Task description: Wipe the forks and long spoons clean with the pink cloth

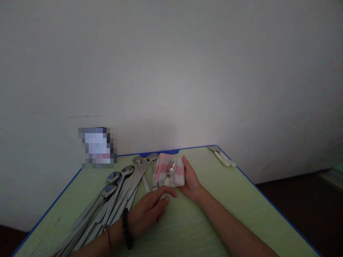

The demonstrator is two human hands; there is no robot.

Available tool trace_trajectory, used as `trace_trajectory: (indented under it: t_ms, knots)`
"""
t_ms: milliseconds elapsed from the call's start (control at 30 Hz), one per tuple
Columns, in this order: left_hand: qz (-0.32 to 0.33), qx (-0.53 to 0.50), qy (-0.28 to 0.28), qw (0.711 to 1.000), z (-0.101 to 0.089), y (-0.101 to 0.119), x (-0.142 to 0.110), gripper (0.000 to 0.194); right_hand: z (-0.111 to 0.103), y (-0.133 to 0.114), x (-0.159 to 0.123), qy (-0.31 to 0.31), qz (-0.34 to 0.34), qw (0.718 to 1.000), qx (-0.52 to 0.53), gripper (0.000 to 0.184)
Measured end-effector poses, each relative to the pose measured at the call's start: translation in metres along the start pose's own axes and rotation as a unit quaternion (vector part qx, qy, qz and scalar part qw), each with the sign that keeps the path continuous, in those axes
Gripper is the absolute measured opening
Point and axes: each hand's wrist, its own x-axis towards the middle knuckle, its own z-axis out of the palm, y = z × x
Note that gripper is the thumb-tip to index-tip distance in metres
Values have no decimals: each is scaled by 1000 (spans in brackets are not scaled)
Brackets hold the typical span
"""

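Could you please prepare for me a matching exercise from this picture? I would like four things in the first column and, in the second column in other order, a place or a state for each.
Things
1. fork
2. cloth
3. metal spoons
4. pair of pale-handled cutlery

Places or states
A. at the far right corner of the table
B. pink and white, held by the right hand
C. with its handle in the left hand
D. lying together on the table's left side

Right pairs: 1-C, 2-B, 3-D, 4-A
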Motion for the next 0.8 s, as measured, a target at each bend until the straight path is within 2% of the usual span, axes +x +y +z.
trace_trajectory:
  t_ms: [800]
  knots:
    - [0, 12, -7, 1000, -1, 2, 0, 34, 1, 0, -1, -8, 6, 1000, 3, 53]
